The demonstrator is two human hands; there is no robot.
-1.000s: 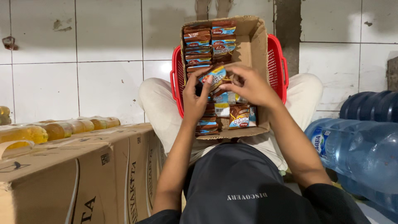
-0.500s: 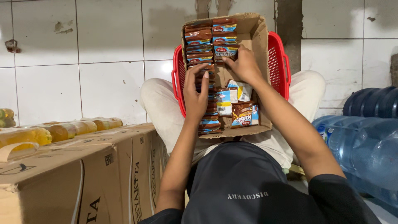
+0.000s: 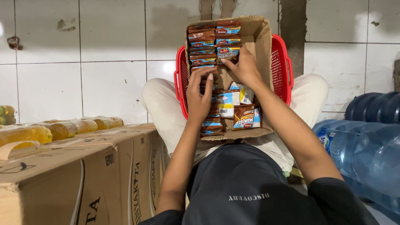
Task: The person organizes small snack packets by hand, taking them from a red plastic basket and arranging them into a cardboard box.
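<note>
Seated on the floor, legs apart, with an open cardboard box on the lap, inside a red plastic basket. Left hand laid flat on the left row of brown snack packets, fingers straight and close together, holding nothing. Right hand at the upper right stack, fingertips narrow and pressed on a blue-and-brown packet; cannot tell if really pinched. Loose packets low in the box. On the left, cartons with yellow oil bottles; on the right, blue water jugs.
</note>
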